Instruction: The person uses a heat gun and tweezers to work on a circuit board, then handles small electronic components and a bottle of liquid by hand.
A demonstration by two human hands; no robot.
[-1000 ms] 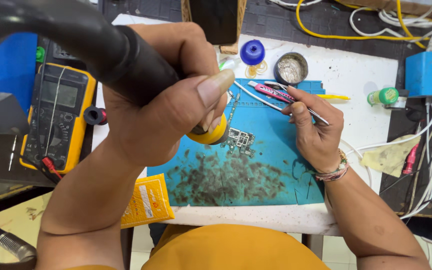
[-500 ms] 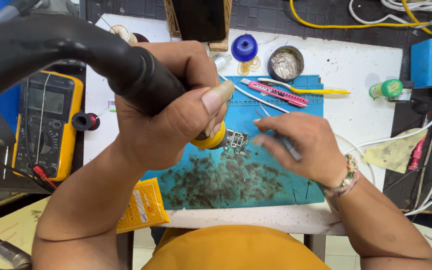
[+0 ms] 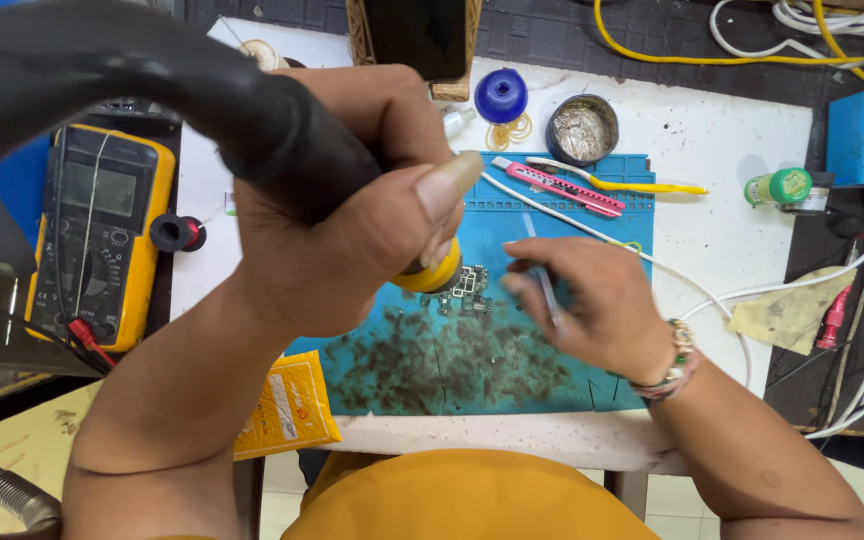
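White table (image 3: 712, 130) with a stained blue work mat (image 3: 552, 380) at its centre, seen from above. On the mat lies a small circuit board (image 3: 467, 288). The left hand (image 3: 352, 220) is closed around the thick black handle of a hot-air tool (image 3: 252, 120), whose yellow-collared nozzle (image 3: 430, 275) points down just beside the board's left edge, perhaps touching it; the exact gap cannot be told. The right hand (image 3: 592, 305) pinches a thin pair of tweezers (image 3: 548, 290), the tips aimed towards the board from the right. Above the board on the mat lie a pink utility knife (image 3: 557, 185) and a yellow-handled brush (image 3: 642, 186); a white cable (image 3: 652, 265) runs across the mat under the right hand. Beyond the mat stand a blue-capped bottle (image 3: 501, 97) and a round tin (image 3: 582, 130); a yellow multimeter (image 3: 102, 235) rests at the left. Likely risks, judged from this arrangement: heat held too near could lift neighbouring parts or scorch the board; the unclamped board could slide under a tweezer push; the cable lies near enough to the nozzle to soften; the right fingers are near the hot nozzle.
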